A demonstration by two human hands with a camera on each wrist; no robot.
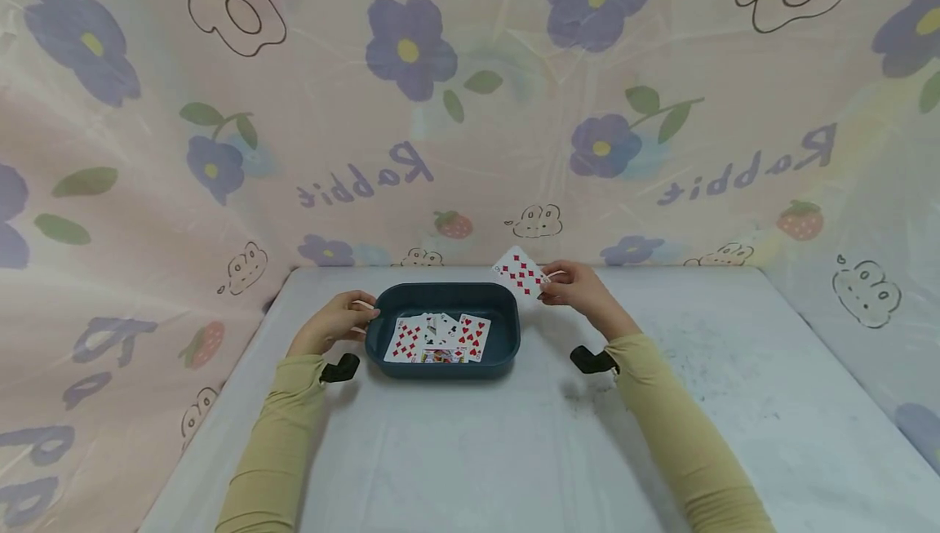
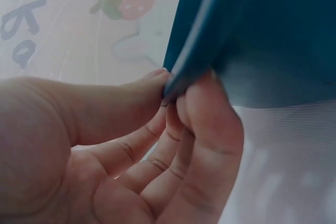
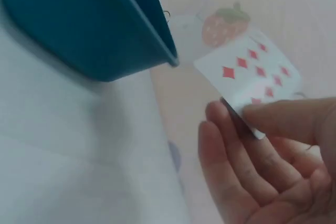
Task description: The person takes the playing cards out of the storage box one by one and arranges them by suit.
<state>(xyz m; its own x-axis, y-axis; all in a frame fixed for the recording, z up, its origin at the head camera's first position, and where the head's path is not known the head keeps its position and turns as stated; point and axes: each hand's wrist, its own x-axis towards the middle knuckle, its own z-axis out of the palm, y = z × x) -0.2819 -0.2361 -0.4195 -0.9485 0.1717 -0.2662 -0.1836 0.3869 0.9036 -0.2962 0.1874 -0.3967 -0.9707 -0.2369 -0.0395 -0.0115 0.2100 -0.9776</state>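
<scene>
A dark teal rectangular basin with rounded corners stands on the white table, several playing cards lying face up inside it. At its left end, my left hand pinches the rim between thumb and fingers; the left wrist view shows the thumb on one side of the basin wall and the index finger on the other. Beyond the basin's right end, my right hand holds up a diamonds playing card by one corner, thumb over its face. In the right wrist view this card is tilted, apart from the basin.
The white table meets a hanging printed sheet with flowers, strawberries and rabbits at the back and sides. Black curved wrist mounts stick out from both sleeves. Dark smudges mark the table right of the basin.
</scene>
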